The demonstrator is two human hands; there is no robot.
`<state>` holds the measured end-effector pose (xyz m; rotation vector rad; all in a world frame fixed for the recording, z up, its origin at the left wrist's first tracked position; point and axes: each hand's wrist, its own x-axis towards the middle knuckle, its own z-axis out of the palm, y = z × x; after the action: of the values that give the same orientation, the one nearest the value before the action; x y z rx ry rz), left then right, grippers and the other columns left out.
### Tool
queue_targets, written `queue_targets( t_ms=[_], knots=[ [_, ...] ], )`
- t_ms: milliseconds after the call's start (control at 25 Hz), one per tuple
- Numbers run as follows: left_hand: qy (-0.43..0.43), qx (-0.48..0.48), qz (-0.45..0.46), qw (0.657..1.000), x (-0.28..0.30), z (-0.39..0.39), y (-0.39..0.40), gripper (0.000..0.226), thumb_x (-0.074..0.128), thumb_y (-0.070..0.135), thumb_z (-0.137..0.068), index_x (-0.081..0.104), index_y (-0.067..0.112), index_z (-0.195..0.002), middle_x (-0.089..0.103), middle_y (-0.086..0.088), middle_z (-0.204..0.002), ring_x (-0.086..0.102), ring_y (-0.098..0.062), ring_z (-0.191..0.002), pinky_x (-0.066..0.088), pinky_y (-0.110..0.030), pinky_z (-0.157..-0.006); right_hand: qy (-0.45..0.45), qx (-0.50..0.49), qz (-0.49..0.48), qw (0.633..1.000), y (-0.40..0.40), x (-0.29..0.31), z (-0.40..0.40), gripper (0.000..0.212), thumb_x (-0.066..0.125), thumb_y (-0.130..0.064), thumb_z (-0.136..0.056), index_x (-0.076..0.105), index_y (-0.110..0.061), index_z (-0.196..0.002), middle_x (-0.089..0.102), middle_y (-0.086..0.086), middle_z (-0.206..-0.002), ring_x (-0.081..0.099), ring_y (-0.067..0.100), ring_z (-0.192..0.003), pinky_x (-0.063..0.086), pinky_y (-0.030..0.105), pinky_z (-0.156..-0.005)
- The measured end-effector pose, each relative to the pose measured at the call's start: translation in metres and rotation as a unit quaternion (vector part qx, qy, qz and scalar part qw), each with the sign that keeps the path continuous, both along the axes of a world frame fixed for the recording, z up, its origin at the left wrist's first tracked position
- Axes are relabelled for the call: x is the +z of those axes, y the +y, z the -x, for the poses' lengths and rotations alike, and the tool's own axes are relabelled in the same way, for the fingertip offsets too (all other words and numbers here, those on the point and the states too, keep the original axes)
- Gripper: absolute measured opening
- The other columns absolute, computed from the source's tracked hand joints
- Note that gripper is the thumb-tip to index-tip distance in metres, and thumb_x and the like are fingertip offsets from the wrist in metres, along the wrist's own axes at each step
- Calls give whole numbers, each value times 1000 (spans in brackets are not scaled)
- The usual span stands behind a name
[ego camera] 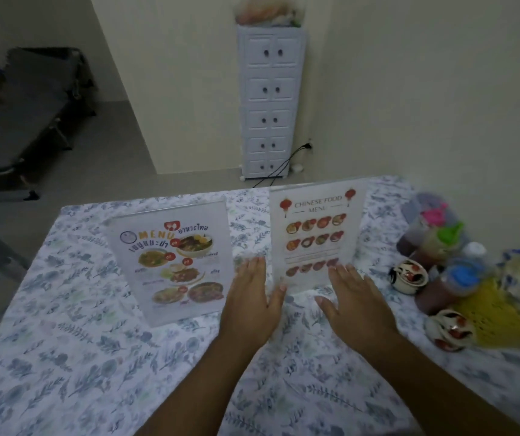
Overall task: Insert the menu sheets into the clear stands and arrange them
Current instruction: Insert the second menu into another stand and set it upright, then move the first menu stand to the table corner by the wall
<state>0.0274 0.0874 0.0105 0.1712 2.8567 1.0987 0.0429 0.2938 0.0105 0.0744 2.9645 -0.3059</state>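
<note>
Two clear stands stand upright on the floral tablecloth [63,357]. The left stand [170,265] holds a Thai menu sheet with food pictures. The right stand [317,234] holds a sheet headed "Chinese Food Menu". My left hand [251,297] is flat with fingers apart, between the two stands and near the right stand's lower left edge. My right hand [351,300] is flat too, its fingertips over the bottom of the Chinese menu stand. Neither hand grips anything.
At the table's right edge stand several sauce bottles [435,247] with coloured caps, two small patterned cups [409,275] [449,328] and a yellow net cloth [497,313]. A white drawer cabinet [268,99] stands against the wall behind. A dark folding cot [26,99] is at the far left.
</note>
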Motion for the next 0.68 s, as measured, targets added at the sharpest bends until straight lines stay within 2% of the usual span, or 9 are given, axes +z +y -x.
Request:
queue_targets(
  t_ms=[80, 200, 280, 360, 400, 480, 520, 560, 680],
  knots=[
    [0, -4, -13, 1000, 7, 17, 10, 71, 47, 48, -102, 24, 15, -160, 34, -5, -165, 28, -21, -153, 28, -35, -119, 15, -47, 18, 999, 21, 3, 15, 73, 40, -56, -100, 29, -14, -158, 31, 8, -166, 22, 25, -154, 19, 44, -125],
    [-14, 14, -25, 999, 9, 48, 21, 70, 57, 42, -99, 30, 16, -157, 52, -8, -150, 47, -27, -139, 44, -39, -106, 46, -112, 97, 988, 47, 18, 47, 60, 55, -49, -97, 46, -13, -144, 55, 12, -145, 48, 34, -136, 42, 46, -109],
    [-27, 33, -60, 997, 5, 70, 29, 55, 58, 37, -99, 43, 21, -149, 62, -4, -140, 58, -25, -130, 49, -36, -96, 33, -176, 185, 966, 62, 25, 74, 62, 62, -41, -97, 45, -8, -146, 56, 16, -145, 52, 36, -133, 44, 44, -104],
    [-21, 80, -80, 993, 0, 85, 38, 33, 55, 31, -102, 57, 21, -133, 70, 0, -127, 66, -23, -117, 50, -28, -83, 8, -196, 243, 950, 76, 23, 100, 57, 62, -39, -98, 47, -9, -145, 59, 15, -143, 57, 35, -128, 46, 42, -101],
    [-7, 108, -80, 991, -2, 90, 42, 23, 52, 30, -103, 62, 21, -123, 72, 1, -117, 70, -23, -109, 49, -25, -75, 6, -182, 257, 949, 83, 20, 112, 46, 61, -37, -99, 54, -12, -137, 65, 13, -135, 62, 33, -120, 49, 41, -97],
    [25, 147, -85, 985, -4, 100, 49, 15, 51, 29, -104, 65, 25, -103, 74, 5, -100, 71, -16, -91, 47, -21, -64, 23, -159, 267, 950, 96, 10, 134, 18, 59, -34, -100, 63, -17, -107, 74, 7, -108, 68, 27, -96, 55, 38, -82],
    [34, 160, -97, 982, -2, 106, 54, 14, 52, 28, -104, 66, 28, -100, 75, 6, -98, 71, -12, -86, 50, -21, -64, 30, -149, 272, 950, 103, 7, 145, 17, 60, -33, -100, 59, -20, -91, 72, 3, -93, 67, 23, -85, 54, 36, -72],
    [41, 167, -111, 979, 2, 115, 60, 14, 53, 28, -103, 66, 31, -100, 75, 7, -97, 71, -10, -86, 55, -25, -68, 37, -138, 276, 951, 111, 8, 159, 25, 61, -33, -100, 53, -21, -79, 68, -1, -81, 64, 20, -75, 50, 33, -64],
    [70, 176, -144, 971, 19, 166, 90, 15, 55, 31, -102, 69, 36, -105, 71, 19, -93, 74, -14, -90, 63, -41, -78, 64, -97, 284, 952, 147, 27, 217, 38, 64, -31, -99, 43, -22, -68, 52, -8, -64, 49, 7, -57, 36, 25, -52]
  ],
)
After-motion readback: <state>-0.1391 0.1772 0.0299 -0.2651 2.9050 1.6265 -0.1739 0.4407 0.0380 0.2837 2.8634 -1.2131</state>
